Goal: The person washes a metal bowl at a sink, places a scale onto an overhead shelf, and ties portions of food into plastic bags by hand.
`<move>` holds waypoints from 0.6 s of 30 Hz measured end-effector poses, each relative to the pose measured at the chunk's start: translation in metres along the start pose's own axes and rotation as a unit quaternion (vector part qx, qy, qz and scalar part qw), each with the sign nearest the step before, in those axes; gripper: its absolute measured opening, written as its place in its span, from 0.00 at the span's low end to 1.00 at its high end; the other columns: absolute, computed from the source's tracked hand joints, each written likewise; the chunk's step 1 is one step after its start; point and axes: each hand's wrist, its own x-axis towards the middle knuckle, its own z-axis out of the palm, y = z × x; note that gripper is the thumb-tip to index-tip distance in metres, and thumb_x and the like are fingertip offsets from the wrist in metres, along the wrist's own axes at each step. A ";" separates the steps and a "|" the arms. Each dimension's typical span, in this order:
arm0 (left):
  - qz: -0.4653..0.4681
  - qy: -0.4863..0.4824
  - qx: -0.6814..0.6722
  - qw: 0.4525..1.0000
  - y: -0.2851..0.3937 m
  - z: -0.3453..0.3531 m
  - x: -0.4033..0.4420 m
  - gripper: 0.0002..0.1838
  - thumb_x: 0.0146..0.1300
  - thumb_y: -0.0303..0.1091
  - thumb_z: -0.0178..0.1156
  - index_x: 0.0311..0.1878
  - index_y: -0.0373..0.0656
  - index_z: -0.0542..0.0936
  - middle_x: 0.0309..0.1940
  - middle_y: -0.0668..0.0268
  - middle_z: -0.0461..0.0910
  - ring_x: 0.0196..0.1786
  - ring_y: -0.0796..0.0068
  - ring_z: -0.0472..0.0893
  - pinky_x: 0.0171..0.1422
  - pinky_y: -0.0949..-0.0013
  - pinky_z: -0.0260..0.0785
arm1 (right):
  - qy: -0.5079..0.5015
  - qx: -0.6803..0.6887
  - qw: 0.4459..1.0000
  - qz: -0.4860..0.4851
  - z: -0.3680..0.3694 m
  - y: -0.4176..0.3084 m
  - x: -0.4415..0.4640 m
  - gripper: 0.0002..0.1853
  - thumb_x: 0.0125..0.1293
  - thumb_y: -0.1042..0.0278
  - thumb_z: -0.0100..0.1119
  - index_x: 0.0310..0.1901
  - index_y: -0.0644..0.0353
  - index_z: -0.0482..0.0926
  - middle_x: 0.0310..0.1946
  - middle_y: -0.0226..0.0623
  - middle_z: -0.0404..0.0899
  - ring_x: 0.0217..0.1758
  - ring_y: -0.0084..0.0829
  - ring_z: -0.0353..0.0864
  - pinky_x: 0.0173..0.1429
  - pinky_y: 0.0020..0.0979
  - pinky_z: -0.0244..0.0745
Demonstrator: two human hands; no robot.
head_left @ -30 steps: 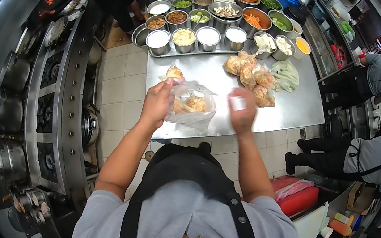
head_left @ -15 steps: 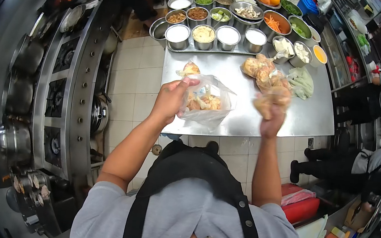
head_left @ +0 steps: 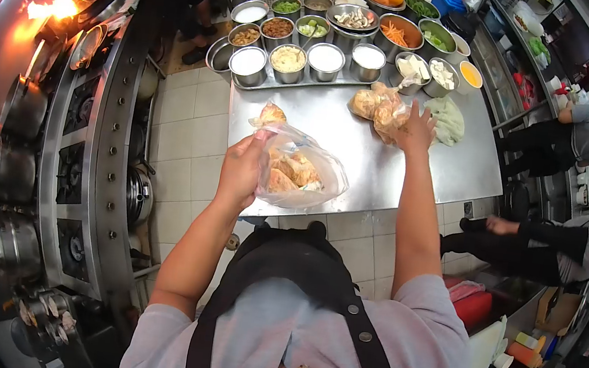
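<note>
My left hand is closed on the rim of a clear plastic bag at the table's near edge. Its mouth faces up, and several pale orange-brown food portions show inside. Just beyond the bag lies another wrapped portion. On the right, my right hand reaches over a cluster of wrapped food portions, fingers apart at its right side. The fingertips appear to touch the wrapping. What exactly the food is cannot be made out.
Metal containers of ingredients line the steel table's far side. A pale green cloth lies right of the portions. Stoves run along the left, with a flame at a person's pan. Two other people stand at right.
The wrapped portion in my right hand is gone from it, and that hand is now at the cluster. The bag looks fuller, its mouth wider. The flame at far left has grown.
</note>
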 end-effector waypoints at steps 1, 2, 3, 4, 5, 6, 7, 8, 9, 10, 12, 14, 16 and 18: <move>0.000 -0.008 0.004 1.000 0.000 -0.002 0.000 0.24 0.74 0.49 0.49 0.60 0.38 0.75 0.11 0.78 0.55 0.09 0.85 0.54 0.12 0.77 0.49 | -0.074 -0.013 0.997 0.017 0.014 0.017 0.007 0.37 0.46 0.63 0.73 0.61 0.51 0.69 0.58 0.44 0.71 0.61 0.46 0.71 0.61 0.54 0.63; -0.002 -0.008 0.006 1.000 -0.001 -0.003 0.000 0.24 0.74 0.49 0.49 0.60 0.39 0.75 0.11 0.77 0.56 0.09 0.85 0.55 0.12 0.77 0.49 | -0.093 -0.007 0.996 0.006 0.021 0.031 0.011 0.37 0.47 0.61 0.74 0.61 0.49 0.70 0.58 0.43 0.72 0.61 0.45 0.72 0.62 0.54 0.62; -0.004 -0.007 0.008 1.000 -0.001 -0.005 -0.001 0.24 0.73 0.49 0.49 0.60 0.39 0.75 0.11 0.77 0.56 0.09 0.85 0.55 0.12 0.77 0.49 | -0.113 -0.001 0.994 -0.006 0.025 0.041 0.013 0.36 0.47 0.60 0.74 0.60 0.47 0.71 0.58 0.41 0.73 0.60 0.43 0.73 0.63 0.53 0.62; -0.005 -0.007 0.011 1.000 -0.001 -0.007 0.000 0.24 0.73 0.49 0.49 0.59 0.39 0.75 0.11 0.77 0.56 0.09 0.85 0.55 0.12 0.77 0.49 | -0.131 0.007 0.991 -0.017 0.029 0.051 0.016 0.35 0.48 0.58 0.74 0.60 0.46 0.72 0.58 0.40 0.75 0.60 0.41 0.74 0.64 0.53 0.62; -0.006 -0.013 0.002 1.000 0.000 -0.008 0.000 0.24 0.73 0.49 0.49 0.59 0.39 0.75 0.12 0.77 0.56 0.09 0.85 0.55 0.12 0.77 0.49 | -0.120 0.009 0.993 -0.020 0.026 0.057 0.015 0.33 0.50 0.59 0.73 0.60 0.46 0.71 0.58 0.39 0.75 0.59 0.39 0.76 0.64 0.52 0.64; -0.005 -0.018 -0.009 1.000 0.000 -0.007 0.000 0.24 0.73 0.50 0.50 0.59 0.39 0.75 0.12 0.77 0.57 0.09 0.85 0.55 0.12 0.77 0.49 | -0.107 0.013 0.994 -0.026 0.014 0.060 0.012 0.32 0.52 0.61 0.71 0.60 0.47 0.71 0.57 0.39 0.76 0.58 0.37 0.77 0.63 0.51 0.65; -0.003 -0.020 -0.020 1.000 0.001 -0.007 -0.001 0.24 0.73 0.50 0.50 0.59 0.39 0.75 0.12 0.77 0.57 0.09 0.85 0.55 0.12 0.77 0.49 | -0.096 0.017 0.995 -0.034 0.003 0.058 0.010 0.30 0.55 0.62 0.70 0.60 0.48 0.71 0.57 0.38 0.76 0.57 0.35 0.78 0.62 0.50 0.67; -0.004 -0.019 -0.015 1.000 0.000 -0.010 0.000 0.24 0.73 0.50 0.50 0.59 0.39 0.75 0.12 0.77 0.57 0.09 0.85 0.55 0.12 0.77 0.49 | -0.049 0.138 0.989 -0.016 -0.008 0.051 0.007 0.27 0.56 0.63 0.68 0.59 0.52 0.72 0.52 0.39 0.78 0.56 0.35 0.79 0.59 0.49 0.69; -0.003 -0.019 -0.008 1.000 -0.003 -0.012 0.005 0.24 0.73 0.50 0.50 0.59 0.39 0.75 0.13 0.77 0.58 0.09 0.86 0.55 0.12 0.77 0.49 | -0.002 0.257 0.966 0.005 -0.021 0.043 0.006 0.25 0.58 0.64 0.66 0.57 0.56 0.73 0.48 0.40 0.80 0.55 0.34 0.79 0.56 0.47 0.72; -0.003 -0.020 -0.001 1.000 -0.005 -0.013 0.008 0.24 0.73 0.50 0.50 0.59 0.39 0.75 0.13 0.77 0.58 0.10 0.86 0.55 0.13 0.77 0.49 | 0.042 0.372 0.927 0.028 -0.034 0.037 0.005 0.22 0.59 0.65 0.63 0.55 0.59 0.74 0.43 0.41 0.82 0.54 0.33 0.79 0.53 0.45 0.74; 0.000 -0.014 -0.011 1.000 -0.002 -0.011 0.011 0.24 0.73 0.50 0.50 0.59 0.40 0.75 0.13 0.77 0.58 0.10 0.86 0.55 0.13 0.77 0.49 | -0.017 0.656 0.754 -0.005 -0.067 0.008 -0.008 0.24 0.60 0.64 0.63 0.57 0.62 0.73 0.45 0.41 0.81 0.54 0.32 0.78 0.51 0.40 0.76; 0.001 -0.006 -0.018 1.000 0.000 -0.009 0.015 0.24 0.73 0.50 0.50 0.59 0.40 0.75 0.13 0.77 0.58 0.10 0.86 0.55 0.13 0.78 0.49 | -0.069 0.812 0.577 -0.054 -0.084 -0.031 -0.037 0.27 0.60 0.63 0.64 0.59 0.64 0.71 0.45 0.40 0.81 0.54 0.33 0.78 0.52 0.36 0.77; -0.001 0.010 -0.031 0.999 0.001 -0.007 0.017 0.23 0.73 0.50 0.50 0.59 0.40 0.75 0.13 0.77 0.58 0.10 0.86 0.55 0.13 0.78 0.49 | -0.076 0.737 0.649 -0.171 -0.082 -0.068 -0.065 0.26 0.60 0.63 0.66 0.58 0.65 0.72 0.49 0.40 0.79 0.54 0.31 0.78 0.54 0.34 0.75; 0.007 0.014 -0.033 0.999 0.007 -0.005 0.012 0.23 0.74 0.49 0.50 0.56 0.39 0.77 0.14 0.78 0.58 0.11 0.87 0.55 0.13 0.77 0.48 | -0.133 0.491 0.804 -0.307 -0.097 -0.092 -0.077 0.22 0.59 0.62 0.69 0.52 0.63 0.77 0.49 0.40 0.80 0.51 0.28 0.78 0.54 0.33 0.74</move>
